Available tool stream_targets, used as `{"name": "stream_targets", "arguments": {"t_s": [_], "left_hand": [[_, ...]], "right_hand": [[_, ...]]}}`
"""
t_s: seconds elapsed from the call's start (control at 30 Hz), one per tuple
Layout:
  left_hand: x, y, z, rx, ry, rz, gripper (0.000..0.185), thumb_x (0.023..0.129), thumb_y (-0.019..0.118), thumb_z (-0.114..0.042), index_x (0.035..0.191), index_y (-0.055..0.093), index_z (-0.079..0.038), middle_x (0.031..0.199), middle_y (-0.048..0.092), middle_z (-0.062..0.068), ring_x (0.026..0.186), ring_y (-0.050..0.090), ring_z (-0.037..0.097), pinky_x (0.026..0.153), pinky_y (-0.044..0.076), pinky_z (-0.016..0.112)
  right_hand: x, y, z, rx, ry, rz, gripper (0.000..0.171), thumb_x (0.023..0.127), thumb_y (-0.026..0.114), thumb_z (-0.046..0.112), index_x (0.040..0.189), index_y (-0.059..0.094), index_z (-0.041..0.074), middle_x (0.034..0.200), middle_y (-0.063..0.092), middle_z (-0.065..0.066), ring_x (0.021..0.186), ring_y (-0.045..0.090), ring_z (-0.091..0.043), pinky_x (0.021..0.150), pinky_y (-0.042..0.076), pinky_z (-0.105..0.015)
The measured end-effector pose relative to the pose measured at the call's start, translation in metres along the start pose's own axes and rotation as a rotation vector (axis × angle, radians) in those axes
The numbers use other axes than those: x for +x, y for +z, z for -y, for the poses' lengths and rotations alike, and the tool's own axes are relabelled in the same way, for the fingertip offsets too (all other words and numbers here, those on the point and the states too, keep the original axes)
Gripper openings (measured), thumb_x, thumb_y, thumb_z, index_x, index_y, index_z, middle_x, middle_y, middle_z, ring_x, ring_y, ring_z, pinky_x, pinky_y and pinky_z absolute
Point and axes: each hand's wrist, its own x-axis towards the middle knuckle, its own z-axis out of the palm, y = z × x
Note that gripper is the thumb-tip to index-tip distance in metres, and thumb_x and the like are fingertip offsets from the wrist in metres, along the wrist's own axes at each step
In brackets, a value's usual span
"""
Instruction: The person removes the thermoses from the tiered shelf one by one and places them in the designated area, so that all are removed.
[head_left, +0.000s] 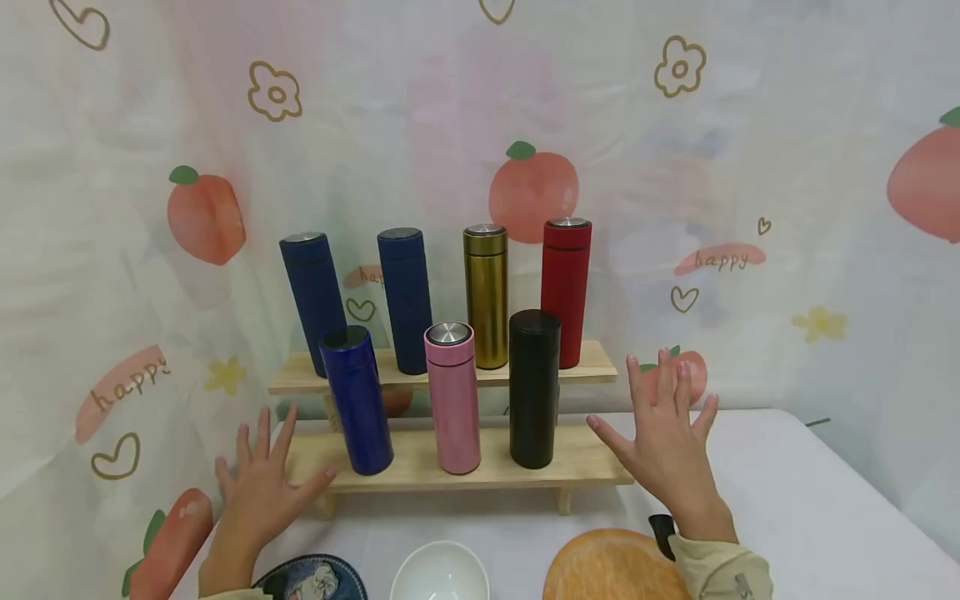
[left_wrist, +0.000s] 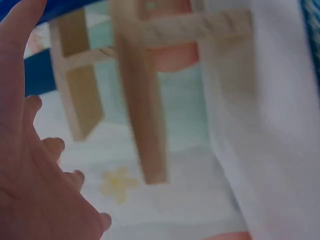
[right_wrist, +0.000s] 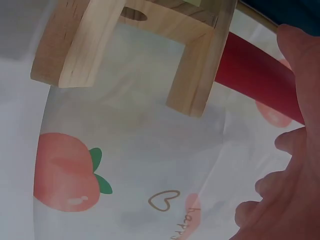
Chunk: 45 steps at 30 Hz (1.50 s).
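Two-step wooden rack (head_left: 450, 467) — seemingly untouched

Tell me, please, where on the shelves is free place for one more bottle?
Lower shelf: bare wood right of the black bottle, near the right hand. A smaller patch lies left of the blue bottle, by the left hand. The upper shelf is crowded.

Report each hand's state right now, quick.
Left hand: open, fingers spread, holding nothing, beside the wooden rack.
Right hand: open, fingers spread, holding nothing.
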Motion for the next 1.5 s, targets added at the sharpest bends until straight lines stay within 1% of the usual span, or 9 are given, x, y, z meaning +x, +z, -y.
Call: {"name": "stream_targets", "arguments": {"t_s": [0.2, 0.37, 0.53, 0.8, 1.0, 1.1, 1.37, 1.43, 1.5], "left_hand": [[0.001, 0.006, 0.019, -0.022, -0.105, 0.168, 0.119, 0.089, 0.067, -0.078, 0.173, 0.013, -0.013, 0.175, -0.003, 0.029, 0.151, -0.002, 0.068, 0.103, -0.002, 0.092], [0.003, 0.008, 0.026, -0.038, -0.152, 0.253, 0.122, 0.089, 0.065, -0.08, 0.174, 0.007, -0.015, 0.175, -0.005, 0.03, 0.15, 0.001, 0.068, 0.101, 0.009, 0.091], [0.005, 0.011, 0.028, -0.041, -0.143, 0.269, 0.12, 0.09, 0.066, -0.079, 0.174, 0.008, -0.014, 0.175, 0.001, 0.03, 0.15, 0.008, 0.067, 0.102, 0.012, 0.09], [0.01, 0.015, 0.029, -0.055, -0.124, 0.306, 0.116, 0.092, 0.065, -0.076, 0.172, 0.015, -0.01, 0.175, 0.006, 0.03, 0.148, 0.012, 0.068, 0.103, 0.012, 0.09], [0.013, 0.015, 0.031, -0.035, -0.121, 0.335, 0.115, 0.092, 0.064, -0.076, 0.171, 0.017, -0.007, 0.174, 0.006, 0.031, 0.147, 0.017, 0.07, 0.105, 0.018, 0.089], [0.013, 0.016, 0.031, -0.036, -0.116, 0.334, 0.115, 0.092, 0.065, -0.075, 0.171, 0.018, -0.006, 0.174, 0.008, 0.031, 0.146, 0.02, 0.07, 0.105, 0.021, 0.088], [0.015, 0.019, 0.034, -0.032, -0.076, 0.294, 0.112, 0.094, 0.065, -0.073, 0.168, 0.023, 0.0, 0.171, 0.017, 0.034, 0.141, 0.029, 0.073, 0.108, 0.026, 0.084], [0.014, 0.02, 0.035, -0.04, -0.08, 0.3, 0.112, 0.095, 0.064, -0.072, 0.168, 0.023, 0.002, 0.17, 0.017, 0.036, 0.142, 0.027, 0.072, 0.11, 0.025, 0.083], [0.014, 0.02, 0.035, -0.052, -0.09, 0.312, 0.113, 0.095, 0.064, -0.072, 0.168, 0.021, 0.004, 0.17, 0.015, 0.036, 0.144, 0.025, 0.072, 0.111, 0.024, 0.082]], "right_hand": [[0.002, -0.001, 0.0, 0.024, -0.001, 0.004, 0.103, 0.094, 0.077, 0.047, 0.17, 0.022, 0.003, 0.174, 0.001, -0.033, 0.159, -0.005, -0.054, 0.111, -0.011, -0.084], [0.002, -0.002, -0.001, 0.046, 0.008, 0.017, 0.104, 0.095, 0.077, 0.046, 0.17, 0.02, 0.003, 0.174, -0.001, -0.032, 0.159, -0.006, -0.054, 0.111, -0.012, -0.084], [0.002, -0.005, 0.001, 0.121, 0.031, 0.069, 0.104, 0.097, 0.075, 0.045, 0.171, 0.015, 0.004, 0.175, -0.005, -0.03, 0.159, -0.007, -0.054, 0.112, -0.014, -0.081], [0.005, -0.02, 0.007, 0.413, 0.09, 0.201, 0.1, 0.102, 0.071, 0.041, 0.173, 0.009, 0.007, 0.177, -0.006, -0.024, 0.16, -0.001, -0.051, 0.117, -0.005, -0.079], [0.007, -0.024, 0.008, 0.419, 0.122, 0.219, 0.1, 0.103, 0.07, 0.045, 0.174, 0.007, 0.015, 0.179, -0.009, -0.017, 0.158, 0.0, -0.057, 0.108, 0.012, -0.088], [0.008, -0.027, 0.008, 0.416, 0.116, 0.213, 0.099, 0.103, 0.069, 0.044, 0.174, 0.006, 0.017, 0.179, -0.01, -0.016, 0.159, 0.0, -0.056, 0.108, 0.015, -0.088], [0.011, -0.037, 0.015, 0.479, 0.084, 0.174, 0.097, 0.104, 0.071, 0.038, 0.175, 0.007, 0.019, 0.179, -0.003, -0.014, 0.16, 0.01, -0.049, 0.112, 0.022, -0.082], [0.012, -0.042, 0.02, 0.561, 0.091, 0.187, 0.093, 0.106, 0.068, 0.035, 0.175, 0.008, 0.021, 0.179, 0.004, -0.016, 0.161, 0.014, -0.046, 0.114, 0.024, -0.078], [0.012, -0.048, 0.027, 0.695, 0.097, 0.199, 0.085, 0.109, 0.063, 0.03, 0.175, 0.009, 0.023, 0.179, 0.008, -0.012, 0.162, 0.014, -0.04, 0.121, 0.029, -0.063]]}}
